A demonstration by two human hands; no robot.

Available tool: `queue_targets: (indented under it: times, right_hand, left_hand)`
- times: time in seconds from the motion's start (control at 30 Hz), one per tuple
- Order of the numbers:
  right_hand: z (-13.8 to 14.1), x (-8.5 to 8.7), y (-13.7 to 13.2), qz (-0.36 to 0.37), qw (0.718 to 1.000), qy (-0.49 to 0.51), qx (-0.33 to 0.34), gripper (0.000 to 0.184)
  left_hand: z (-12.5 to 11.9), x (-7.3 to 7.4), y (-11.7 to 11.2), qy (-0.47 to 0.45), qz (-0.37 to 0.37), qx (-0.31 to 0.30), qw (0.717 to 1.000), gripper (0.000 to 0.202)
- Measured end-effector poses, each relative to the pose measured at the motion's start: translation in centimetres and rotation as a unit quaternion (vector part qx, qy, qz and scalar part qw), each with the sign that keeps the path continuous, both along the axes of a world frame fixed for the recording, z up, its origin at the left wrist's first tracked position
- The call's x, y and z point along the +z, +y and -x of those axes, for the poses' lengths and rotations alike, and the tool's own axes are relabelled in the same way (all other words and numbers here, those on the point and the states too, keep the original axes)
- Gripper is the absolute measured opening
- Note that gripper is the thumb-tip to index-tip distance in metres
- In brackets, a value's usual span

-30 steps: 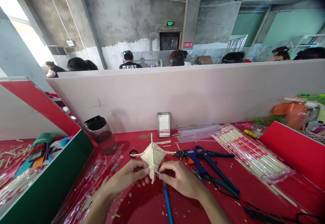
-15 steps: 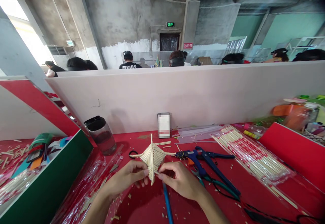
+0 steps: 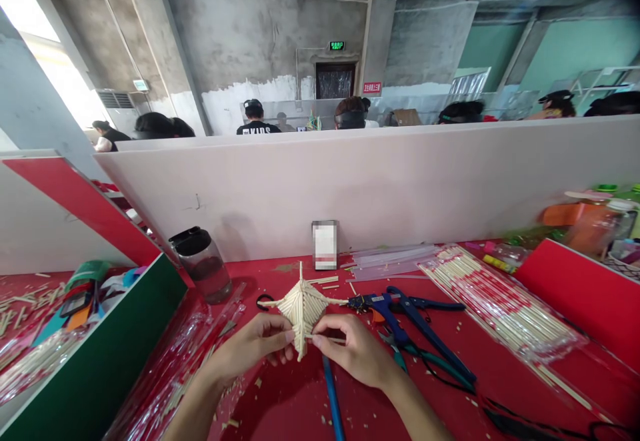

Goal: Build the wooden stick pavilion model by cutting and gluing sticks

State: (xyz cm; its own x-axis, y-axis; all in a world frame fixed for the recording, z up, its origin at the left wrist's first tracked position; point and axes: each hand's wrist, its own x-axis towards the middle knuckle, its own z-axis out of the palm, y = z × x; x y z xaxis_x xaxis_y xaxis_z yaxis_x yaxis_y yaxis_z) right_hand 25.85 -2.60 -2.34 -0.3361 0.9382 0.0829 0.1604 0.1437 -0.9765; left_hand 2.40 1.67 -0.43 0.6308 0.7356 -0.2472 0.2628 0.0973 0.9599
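Bamboo-stick woven star [image 3: 303, 309] held upright above the red counter [image 3: 450, 387], left hand [image 3: 250, 347] pinching its lower-left edge, right hand [image 3: 357, 353] pinching a loose thin stick [image 3: 327, 339] against it.

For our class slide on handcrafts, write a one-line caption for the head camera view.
Two hands, left hand and right hand, hold a small stick frame above a red table.

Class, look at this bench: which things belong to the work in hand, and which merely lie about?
In hand: stick-woven piece, held by left hand; short stick pinched in right hand.

Lying about: blue glue gun, dark-lidded jar, packs of sticks, blue rod.
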Motion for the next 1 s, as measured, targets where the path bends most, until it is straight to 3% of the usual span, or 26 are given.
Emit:
queue_targets:
  times: [0.47,0.63,1.0]
  right_hand:
    - [1.1,-2.3,0.4,0.110,0.989,0.092,0.039,0.018]
    - [1.0,-2.0,0.5,0.120,0.986,0.089,0.072,0.025]
    - [1.1,-1.7,0.5,0.137,0.980,0.125,0.068,0.017]
  left_hand:
    - [0.0,0.0,0.0,-0.003,-0.003,0.005,1.000,0.040]
    - [0.1,0.2,-0.1,-0.002,0.000,0.010,1.000,0.038]
    - [0.1,-0.1,0.0,0.002,-0.005,0.003,1.000,0.040]
